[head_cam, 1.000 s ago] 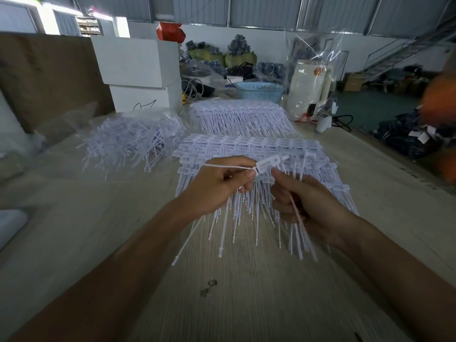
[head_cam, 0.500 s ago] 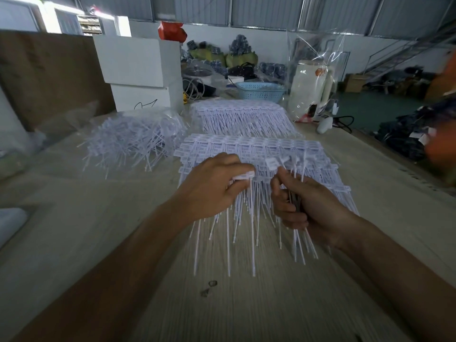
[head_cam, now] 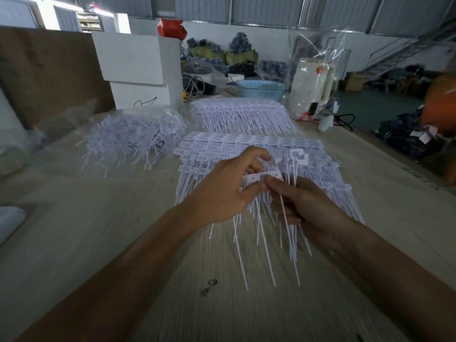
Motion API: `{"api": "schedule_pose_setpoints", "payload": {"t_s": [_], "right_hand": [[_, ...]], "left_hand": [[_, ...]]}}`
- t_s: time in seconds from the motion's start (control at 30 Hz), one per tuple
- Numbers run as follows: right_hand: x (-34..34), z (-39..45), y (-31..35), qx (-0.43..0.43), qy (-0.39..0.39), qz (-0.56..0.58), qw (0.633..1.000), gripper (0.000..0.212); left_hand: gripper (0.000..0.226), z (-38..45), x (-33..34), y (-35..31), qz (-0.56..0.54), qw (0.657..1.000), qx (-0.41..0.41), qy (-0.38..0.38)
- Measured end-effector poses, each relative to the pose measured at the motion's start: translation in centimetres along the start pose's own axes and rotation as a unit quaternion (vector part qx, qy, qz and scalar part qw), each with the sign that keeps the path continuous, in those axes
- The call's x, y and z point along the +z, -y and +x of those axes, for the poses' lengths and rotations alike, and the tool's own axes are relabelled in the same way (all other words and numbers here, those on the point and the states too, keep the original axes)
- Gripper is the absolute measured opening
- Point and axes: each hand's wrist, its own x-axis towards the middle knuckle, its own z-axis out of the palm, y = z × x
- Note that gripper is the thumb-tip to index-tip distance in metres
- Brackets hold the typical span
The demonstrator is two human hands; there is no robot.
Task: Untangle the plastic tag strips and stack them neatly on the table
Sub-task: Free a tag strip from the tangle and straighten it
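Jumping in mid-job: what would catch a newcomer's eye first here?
The two hands at centre, left hand and right hand, pinching white tag strips above the neat stack. Then the tangled pile at left, and a second neat stack behind.

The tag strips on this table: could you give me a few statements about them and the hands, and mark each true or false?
1. Both hands hold tag strips. True: the left hand and right hand pinch a few held strips between them.
2. The tangled heap lies right of the near stack. False: it lies to its left.
3. A second neat stack lies beyond the near one. True.
4. The blue basket sits on the near stack. False: it stands farther back on the table.
5. The held strips' tails point away from the person. False: they hang toward the person.
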Motion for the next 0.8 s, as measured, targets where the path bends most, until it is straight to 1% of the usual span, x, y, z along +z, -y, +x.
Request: {"api": "schedule_pose_setpoints", "payload": {"t_s": [0.1, 0.2, 0.3, 0.37, 0.43, 0.53, 0.6, 0.67, 0.7, 0.73, 0.8], "right_hand": [[-0.2, 0.1, 0.0, -0.007, -0.027, 0.032, 0.999, 0.025], [-0.3, 0.2, 0.1, -0.002, -0.024, 0.053, 0.998, 0.028], [-0.3, 0.3, -0.2, 0.002, -0.009, 0.051, 0.999, 0.027], [-0.3, 0.4, -0.3, -0.006, -0.004, 0.042, 0.999, 0.027], [-0.4, 0.3, -0.3, -0.024, -0.001, 0.035, 0.999, 0.027], [-0.4, 0.0, -0.1, -0.043, 0.006, 0.023, 0.999, 0.026], [-0.4, -0.1, -0.1, -0.055, 0.007, 0.002, 0.998, 0.023], [-0.4, -0.1, 0.0, -0.072, 0.002, -0.031, 0.997, 0.023], [-0.3, -0.2, 0.1, -0.078, 0.0, -0.036, 0.996, 0.024], [-0.2, -0.1, 0.1, -0.079, -0.001, -0.032, 0.996, 0.024], [-0.2, -0.1, 0.2, -0.067, 0.0, -0.009, 0.998, 0.025]], "left_hand": [[0.04, -0.1, -0.3, 0.4, 0.013, 1.0, -0.01, 0.011], [0.039, -0.3, -0.7, 0.9, 0.093, 0.995, -0.018, 0.03], [0.03, -0.3, -0.8, 0.7, 0.164, 0.986, 0.041, 0.011], [0.032, -0.3, -0.8, 0.5, 0.214, 0.974, 0.072, 0.008], [0.031, -0.3, -0.7, 0.5, 0.229, 0.97, 0.083, 0.02], [0.026, -0.3, -0.4, 0.6, 0.172, 0.983, 0.061, 0.035], [0.021, -0.2, -0.4, 0.8, 0.082, 0.996, 0.019, 0.041], [0.03, -0.1, -0.5, 1.1, -0.006, 0.998, -0.042, 0.047], [0.032, -0.2, -0.6, 1.1, -0.031, 0.996, -0.058, 0.052], [0.03, -0.2, -0.6, 1.0, -0.044, 0.996, -0.062, 0.052], [0.016, -0.3, -0.5, 0.8, -0.047, 0.997, -0.05, 0.034]]}}
